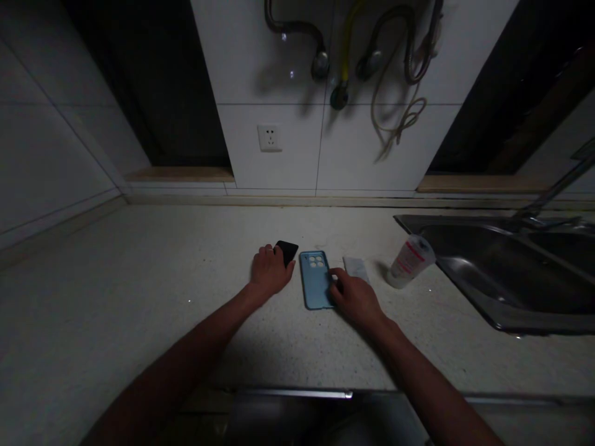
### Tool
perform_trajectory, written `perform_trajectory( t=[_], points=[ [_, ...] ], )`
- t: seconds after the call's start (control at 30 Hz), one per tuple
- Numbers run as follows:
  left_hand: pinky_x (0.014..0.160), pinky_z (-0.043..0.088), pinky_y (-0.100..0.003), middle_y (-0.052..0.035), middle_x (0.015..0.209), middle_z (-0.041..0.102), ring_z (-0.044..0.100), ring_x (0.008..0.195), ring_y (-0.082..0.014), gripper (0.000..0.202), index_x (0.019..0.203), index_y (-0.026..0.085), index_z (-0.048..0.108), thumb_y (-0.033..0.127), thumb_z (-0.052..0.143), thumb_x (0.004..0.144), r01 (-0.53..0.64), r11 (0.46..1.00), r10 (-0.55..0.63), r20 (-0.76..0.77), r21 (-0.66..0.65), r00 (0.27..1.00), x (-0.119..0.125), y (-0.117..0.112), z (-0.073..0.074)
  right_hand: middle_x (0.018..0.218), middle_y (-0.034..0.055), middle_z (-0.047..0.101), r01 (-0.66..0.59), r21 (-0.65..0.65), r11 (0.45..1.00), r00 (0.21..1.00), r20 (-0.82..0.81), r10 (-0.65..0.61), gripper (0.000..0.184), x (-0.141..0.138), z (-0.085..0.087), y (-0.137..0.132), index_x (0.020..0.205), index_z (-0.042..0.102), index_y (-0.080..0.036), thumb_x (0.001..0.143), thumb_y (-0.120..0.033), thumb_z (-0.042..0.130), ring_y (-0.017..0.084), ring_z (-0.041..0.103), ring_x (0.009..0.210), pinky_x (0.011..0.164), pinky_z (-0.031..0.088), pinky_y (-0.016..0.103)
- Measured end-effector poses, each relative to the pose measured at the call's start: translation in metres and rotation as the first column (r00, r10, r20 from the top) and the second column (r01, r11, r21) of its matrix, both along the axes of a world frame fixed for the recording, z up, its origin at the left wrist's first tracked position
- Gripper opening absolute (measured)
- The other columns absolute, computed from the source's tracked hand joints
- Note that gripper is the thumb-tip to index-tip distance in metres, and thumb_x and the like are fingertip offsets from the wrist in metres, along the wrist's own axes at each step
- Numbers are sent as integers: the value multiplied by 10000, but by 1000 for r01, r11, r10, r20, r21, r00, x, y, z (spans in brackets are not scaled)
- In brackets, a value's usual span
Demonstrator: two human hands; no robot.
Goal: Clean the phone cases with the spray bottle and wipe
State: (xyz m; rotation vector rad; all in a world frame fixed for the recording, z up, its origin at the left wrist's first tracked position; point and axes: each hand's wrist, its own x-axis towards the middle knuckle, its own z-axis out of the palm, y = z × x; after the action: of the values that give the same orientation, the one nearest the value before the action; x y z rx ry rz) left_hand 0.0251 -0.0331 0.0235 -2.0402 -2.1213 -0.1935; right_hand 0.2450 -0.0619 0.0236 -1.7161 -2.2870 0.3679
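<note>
A light blue phone case lies flat on the pale countertop, its camera cut-outs at the far end. My right hand rests at the case's right edge with fingers curled against it. My left hand lies on a black phone, most of which is hidden under the fingers. A small white packet lies just right of the case.
A white tube with red print lies on its side beside a steel sink at the right. A wall socket and hanging hoses are on the tiled wall behind. A dark edge runs along the counter's front.
</note>
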Motion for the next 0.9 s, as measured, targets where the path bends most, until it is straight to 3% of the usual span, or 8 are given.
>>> perform_trajectory(
  t=[0.33, 0.67, 0.9],
  points=[
    [877, 457, -431, -239, 1168, 590, 552, 1123, -355, 662, 1233, 64, 591, 616, 351, 957, 5, 1000, -5, -3, -24, 1000, -5, -1, 6, 811, 63, 742, -16, 69, 997, 969, -247, 33, 371, 9, -2, 7, 1158, 685, -187, 954, -318, 404, 200, 661, 714, 669, 420, 284],
    [844, 496, -413, -226, 1187, 583, 572, 1094, -335, 602, 1168, 94, 625, 601, 407, 928, -23, 997, 23, 4, -77, 1000, -8, -4, 13, 773, 47, 734, -28, 63, 998, 965, -259, 43, 363, 14, -5, 11, 1090, 707, -194, 962, -368, 415, 186, 645, 678, 640, 402, 275],
    [828, 505, -404, -211, 1198, 586, 585, 1091, -333, 641, 1224, 104, 576, 641, 462, 893, -57, 994, 62, 48, -95, 997, -11, -7, 17, 767, 55, 743, 19, 103, 994, 953, -302, 13, 377, 17, -12, 16, 1040, 733, -191, 943, -377, 419, 190, 652, 680, 640, 408, 279]
  ],
)
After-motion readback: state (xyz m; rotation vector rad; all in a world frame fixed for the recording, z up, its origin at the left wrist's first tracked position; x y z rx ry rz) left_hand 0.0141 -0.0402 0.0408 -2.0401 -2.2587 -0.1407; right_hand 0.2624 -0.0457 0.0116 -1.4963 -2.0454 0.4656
